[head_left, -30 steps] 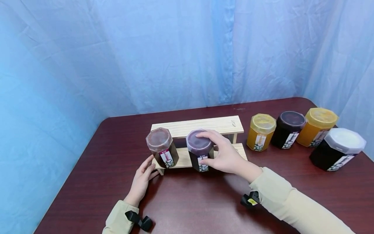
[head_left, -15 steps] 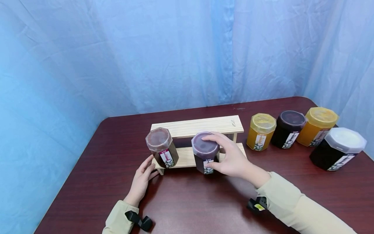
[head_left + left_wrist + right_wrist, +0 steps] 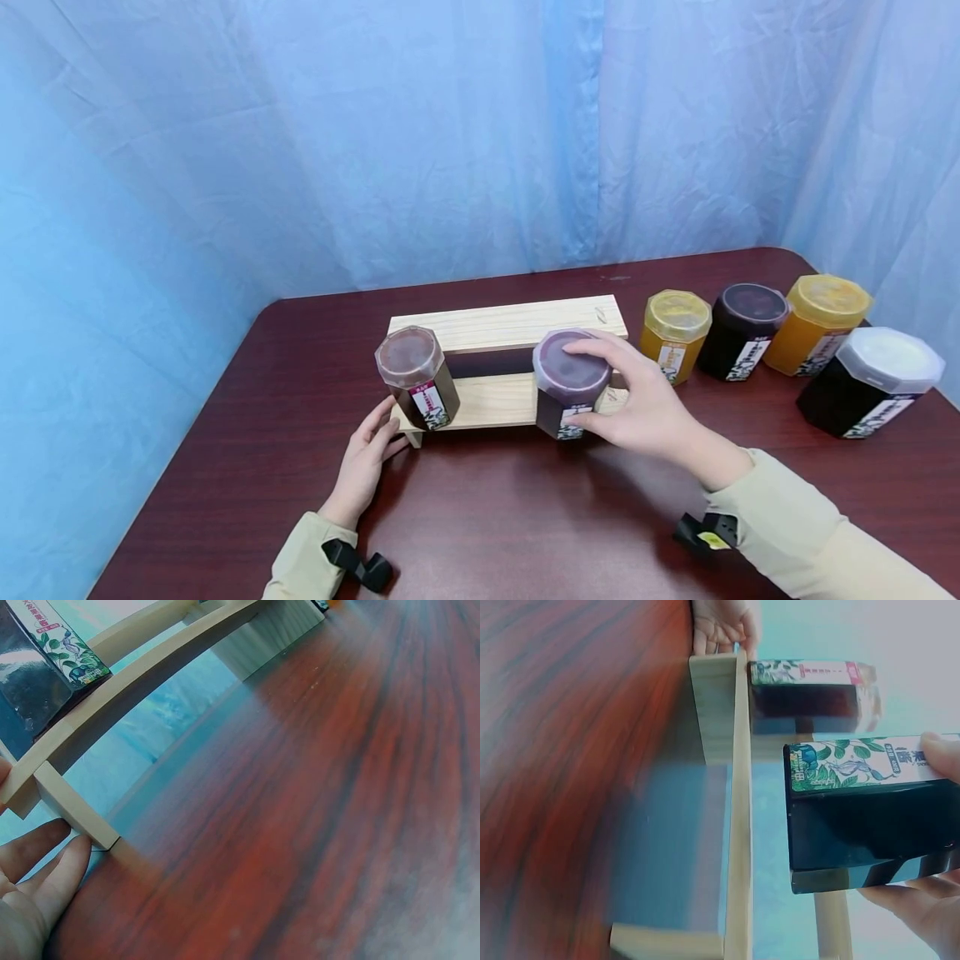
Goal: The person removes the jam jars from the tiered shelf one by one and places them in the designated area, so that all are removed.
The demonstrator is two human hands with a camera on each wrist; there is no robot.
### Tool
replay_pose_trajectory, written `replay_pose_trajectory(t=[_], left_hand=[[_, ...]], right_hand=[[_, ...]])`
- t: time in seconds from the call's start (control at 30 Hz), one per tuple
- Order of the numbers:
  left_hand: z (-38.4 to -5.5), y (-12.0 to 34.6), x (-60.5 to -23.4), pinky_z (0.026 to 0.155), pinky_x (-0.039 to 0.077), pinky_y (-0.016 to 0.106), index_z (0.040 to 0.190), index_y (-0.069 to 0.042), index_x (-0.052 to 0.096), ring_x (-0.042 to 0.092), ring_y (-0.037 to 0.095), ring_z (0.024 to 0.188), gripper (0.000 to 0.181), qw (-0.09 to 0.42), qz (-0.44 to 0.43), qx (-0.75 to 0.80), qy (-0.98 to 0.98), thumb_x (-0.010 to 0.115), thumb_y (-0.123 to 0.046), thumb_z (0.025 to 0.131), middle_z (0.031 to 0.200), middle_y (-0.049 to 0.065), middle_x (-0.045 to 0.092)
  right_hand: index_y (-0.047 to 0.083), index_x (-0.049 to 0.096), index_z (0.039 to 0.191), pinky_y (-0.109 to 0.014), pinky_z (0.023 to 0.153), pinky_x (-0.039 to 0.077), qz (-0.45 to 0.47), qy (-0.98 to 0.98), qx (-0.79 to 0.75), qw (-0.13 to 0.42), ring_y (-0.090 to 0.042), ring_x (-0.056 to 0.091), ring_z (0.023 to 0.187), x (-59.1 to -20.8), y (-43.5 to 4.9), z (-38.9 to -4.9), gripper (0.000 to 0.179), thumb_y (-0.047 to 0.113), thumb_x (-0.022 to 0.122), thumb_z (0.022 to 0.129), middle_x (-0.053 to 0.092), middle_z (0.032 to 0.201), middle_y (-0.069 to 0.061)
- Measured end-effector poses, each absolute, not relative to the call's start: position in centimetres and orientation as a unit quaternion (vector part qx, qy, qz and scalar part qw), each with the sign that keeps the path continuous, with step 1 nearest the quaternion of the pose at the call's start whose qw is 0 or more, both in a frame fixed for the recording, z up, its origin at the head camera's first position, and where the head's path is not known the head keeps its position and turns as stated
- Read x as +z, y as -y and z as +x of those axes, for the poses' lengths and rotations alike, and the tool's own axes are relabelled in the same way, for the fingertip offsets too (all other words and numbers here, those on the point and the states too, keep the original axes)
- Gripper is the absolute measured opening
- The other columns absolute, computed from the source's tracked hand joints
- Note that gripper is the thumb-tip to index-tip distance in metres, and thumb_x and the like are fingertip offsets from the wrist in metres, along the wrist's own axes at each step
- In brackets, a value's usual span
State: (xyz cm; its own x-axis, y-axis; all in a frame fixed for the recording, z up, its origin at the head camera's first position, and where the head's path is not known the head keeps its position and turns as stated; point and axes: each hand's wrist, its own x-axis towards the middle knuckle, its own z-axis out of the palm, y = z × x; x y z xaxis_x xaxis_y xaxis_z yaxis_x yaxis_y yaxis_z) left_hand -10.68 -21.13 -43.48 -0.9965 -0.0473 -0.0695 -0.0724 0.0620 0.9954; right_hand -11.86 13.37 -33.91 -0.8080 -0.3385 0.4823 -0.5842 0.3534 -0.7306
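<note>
My right hand (image 3: 637, 400) grips a dark octagonal jar with a purple lid (image 3: 573, 362), thumb on its front label and fingers round the lid and far side. In the right wrist view this jar (image 3: 870, 810) hangs just above the lower board of a two-tier wooden rack (image 3: 495, 402), apart from it. My left hand (image 3: 360, 471) touches the rack's left end with fairly straight fingers; in the left wrist view, fingertips meet the rack's leg (image 3: 75, 810). Beside that hand, a brown-lidded jar with a pink-topped label (image 3: 420, 379) stands on the lower board.
To the right stand a small yellow jar (image 3: 675, 321), a dark jar (image 3: 742, 333), a larger yellow jar (image 3: 817, 321) and a dark jar with a white lid (image 3: 870, 383). A blue curtain (image 3: 450, 150) hangs behind the dark red table (image 3: 480, 517).
My right hand has carried the purple-lidded jar rightward along the front of the rack, away from the brown-lidded jar. My left hand has stayed at the rack's left end.
</note>
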Motion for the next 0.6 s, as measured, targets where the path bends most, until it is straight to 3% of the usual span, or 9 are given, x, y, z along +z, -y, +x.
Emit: replay_pose_trajectory(t=[0.37, 0.6], left_hand=[[-10.6, 20.9, -43.4, 0.083, 0.051, 0.02, 0.144, 0.005, 0.03, 0.057, -0.003, 0.093, 0.049, -0.003, -0.039, 0.688, -0.725, 0.042, -0.008, 0.099, 0.137, 0.026, 0.038], [-10.5, 20.9, -43.3, 0.084, 0.051, 0.019, 0.145, 0.004, 0.03, 0.056, -0.004, 0.093, 0.049, 0.001, -0.041, 0.686, -0.726, 0.042, -0.008, 0.099, 0.139, 0.026, 0.035]], right_hand=[[0.012, 0.059, 0.12, -0.004, 0.088, 0.036, 0.281, 0.829, 0.443, 0.192, 0.005, 0.043, 0.113, -33.9, -17.5, -11.1, 0.076, -0.006, 0.088, 0.052, 0.052, 0.13, -0.009], [0.012, 0.06, 0.119, -0.003, 0.089, 0.032, 0.252, 0.846, 0.416, 0.216, 0.01, 0.041, 0.114, -34.4, -20.1, -10.6, 0.079, -0.006, 0.089, 0.048, 0.047, 0.131, 0.016]])
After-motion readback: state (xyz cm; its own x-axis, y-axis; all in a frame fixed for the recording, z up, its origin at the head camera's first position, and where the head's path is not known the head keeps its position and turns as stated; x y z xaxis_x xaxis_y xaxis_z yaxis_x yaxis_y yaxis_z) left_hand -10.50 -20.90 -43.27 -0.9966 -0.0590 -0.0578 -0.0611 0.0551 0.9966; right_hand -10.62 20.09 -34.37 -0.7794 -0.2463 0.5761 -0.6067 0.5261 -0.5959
